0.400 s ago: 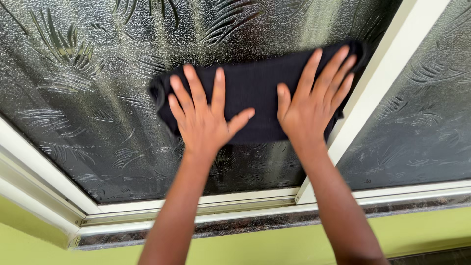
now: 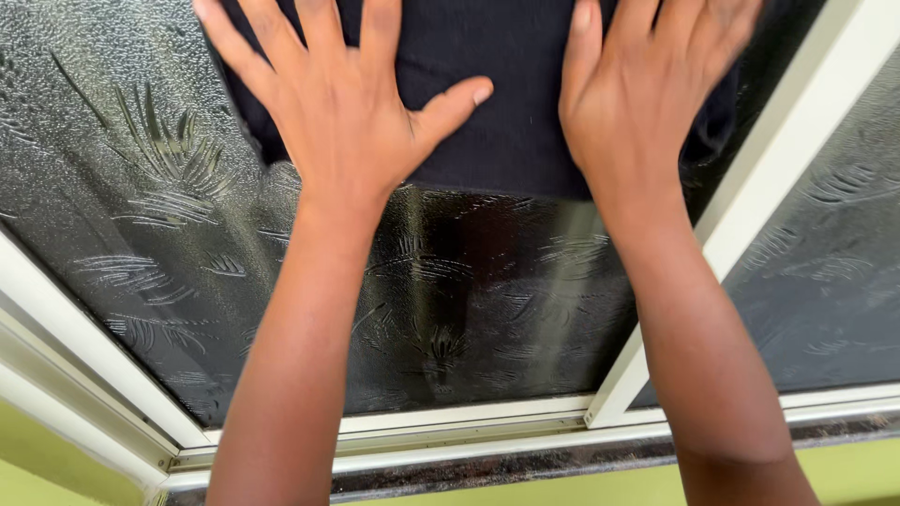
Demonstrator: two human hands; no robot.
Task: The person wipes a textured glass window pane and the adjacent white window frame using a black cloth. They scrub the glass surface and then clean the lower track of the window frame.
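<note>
- Head view: your left hand (image 2: 342,103) and right hand (image 2: 647,89), fingers spread wide, press a black folded cloth (image 2: 511,112) flat against dark textured window glass (image 2: 469,319).
- Flat palms pin the cloth.

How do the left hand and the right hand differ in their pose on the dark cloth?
The left hand spreads its fingers wide, thumb stretched sideways; the right hand keeps its fingers closer together, thumb pointing up. The right hand lies nearer the white frame. Both press flat on the dark cloth.
</note>
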